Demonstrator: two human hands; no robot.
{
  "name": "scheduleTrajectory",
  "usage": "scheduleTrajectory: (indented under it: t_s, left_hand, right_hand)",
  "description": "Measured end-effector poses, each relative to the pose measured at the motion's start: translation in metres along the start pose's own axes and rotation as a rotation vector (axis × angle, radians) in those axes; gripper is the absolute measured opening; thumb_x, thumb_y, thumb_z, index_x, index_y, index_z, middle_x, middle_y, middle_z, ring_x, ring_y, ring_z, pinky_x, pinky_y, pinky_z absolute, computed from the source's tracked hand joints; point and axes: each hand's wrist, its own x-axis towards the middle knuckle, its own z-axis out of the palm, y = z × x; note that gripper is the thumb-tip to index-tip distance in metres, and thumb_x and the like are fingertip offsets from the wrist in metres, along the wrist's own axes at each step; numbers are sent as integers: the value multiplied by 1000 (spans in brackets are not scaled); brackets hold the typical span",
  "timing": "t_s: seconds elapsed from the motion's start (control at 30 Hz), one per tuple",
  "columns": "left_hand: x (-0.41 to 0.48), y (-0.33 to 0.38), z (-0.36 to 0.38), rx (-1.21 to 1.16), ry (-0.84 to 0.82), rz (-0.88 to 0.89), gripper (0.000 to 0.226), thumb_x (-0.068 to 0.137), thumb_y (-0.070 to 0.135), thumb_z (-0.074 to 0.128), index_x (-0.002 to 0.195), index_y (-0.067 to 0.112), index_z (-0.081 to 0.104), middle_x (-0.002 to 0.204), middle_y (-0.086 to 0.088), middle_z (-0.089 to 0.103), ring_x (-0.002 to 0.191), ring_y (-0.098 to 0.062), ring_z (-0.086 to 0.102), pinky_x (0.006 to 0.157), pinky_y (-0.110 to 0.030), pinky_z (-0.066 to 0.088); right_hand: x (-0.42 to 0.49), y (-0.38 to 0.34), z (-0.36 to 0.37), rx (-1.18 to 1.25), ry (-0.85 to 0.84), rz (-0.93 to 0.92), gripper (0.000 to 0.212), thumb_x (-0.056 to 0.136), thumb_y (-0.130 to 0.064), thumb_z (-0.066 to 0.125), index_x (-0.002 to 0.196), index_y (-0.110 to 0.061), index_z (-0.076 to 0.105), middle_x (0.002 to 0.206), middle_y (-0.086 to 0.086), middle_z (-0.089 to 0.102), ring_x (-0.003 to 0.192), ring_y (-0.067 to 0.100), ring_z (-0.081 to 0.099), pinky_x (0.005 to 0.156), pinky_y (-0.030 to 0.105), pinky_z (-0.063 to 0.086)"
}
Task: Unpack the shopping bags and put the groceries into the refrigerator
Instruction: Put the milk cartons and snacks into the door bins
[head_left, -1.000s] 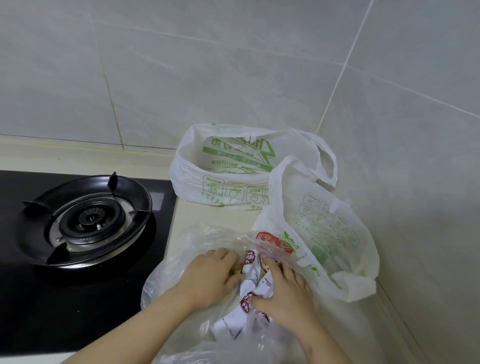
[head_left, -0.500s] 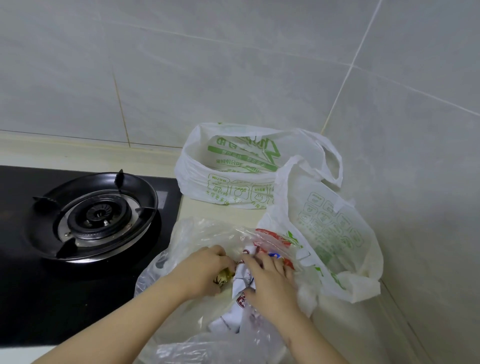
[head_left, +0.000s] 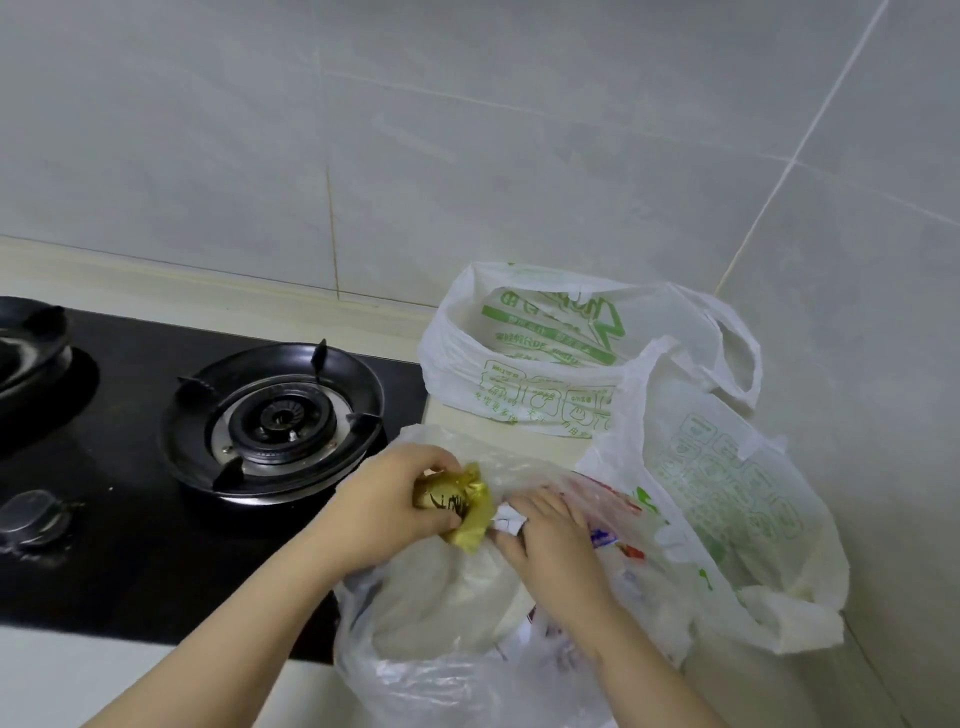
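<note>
A clear plastic bag (head_left: 441, 670) lies open on the counter in front of me, with white packets printed in red inside it. My left hand (head_left: 384, 514) grips a small gold-wrapped packet (head_left: 460, 506) just above the bag's mouth. My right hand (head_left: 556, 551) is inside the bag, fingers closed on a white wrapper (head_left: 506, 521). Two white shopping bags with green print stand nearby: one (head_left: 545, 374) at the back by the wall, one (head_left: 727, 493) to the right in the corner.
A black gas hob (head_left: 156, 519) takes up the left of the counter, with a burner (head_left: 275, 415) close to the clear bag and a knob (head_left: 34, 514) at the left. Grey tiled walls (head_left: 519, 156) close the back and right sides.
My left hand has lifted the gold packet up out of the clear bag. My right hand has shifted slightly right inside the bag. The view has swung to the left.
</note>
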Motion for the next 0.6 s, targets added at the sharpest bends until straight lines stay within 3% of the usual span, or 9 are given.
scheduleTrajectory:
  t_s: [0.07,0.13,0.2,0.33,0.47,0.53,0.6]
  left_hand:
    - [-6,1,-17,-185,74,-77,38,70,24,81,100,35,60,98,14,59,87,-4,57,78,-17,46]
    - [-13,3,-32,-393,132,-144,35,70,19,81,97,32,63,95,7,65,84,-12,64,76,-25,54]
    - [-20,4,-47,-542,189,-183,35,71,13,80,98,28,65,95,1,68,82,-14,66,68,-23,56]
    - [-37,-2,-72,-579,279,-233,37,73,17,78,105,28,65,99,6,67,89,-13,66,71,-23,53]
    - [-62,-6,-88,-587,429,-289,33,73,17,78,100,31,65,96,9,65,86,-9,65,65,-17,49]
    - [-78,-5,-94,-617,520,-326,33,73,16,78,100,29,65,96,7,66,85,-10,65,63,-16,49]
    - [-94,-2,-100,-631,602,-356,33,73,16,78,102,26,65,97,5,66,86,-13,65,64,-18,50]
  right_hand:
    - [6,-15,-12,185,-25,10,50,78,-62,27,86,-24,58,85,-11,57,87,13,51,73,25,32]
    - [11,-31,-22,377,36,9,27,89,-52,41,83,-28,52,72,-12,50,73,9,50,62,22,36]
    - [17,-45,-29,522,78,71,14,94,-41,47,83,-33,51,72,-13,54,76,10,57,67,21,43]
    - [30,-82,-43,798,67,170,13,96,-34,48,91,-24,53,77,-14,57,78,3,56,68,16,42]
    - [43,-118,-46,980,57,156,12,96,-32,49,85,-30,55,82,-18,59,77,-7,54,63,5,38]
    - [46,-137,-45,1058,37,136,12,95,-29,51,89,-24,59,85,-15,62,81,-4,56,62,2,39]
    - [48,-155,-45,1106,-17,97,13,95,-28,52,89,-22,62,84,-14,64,84,1,58,67,8,41]
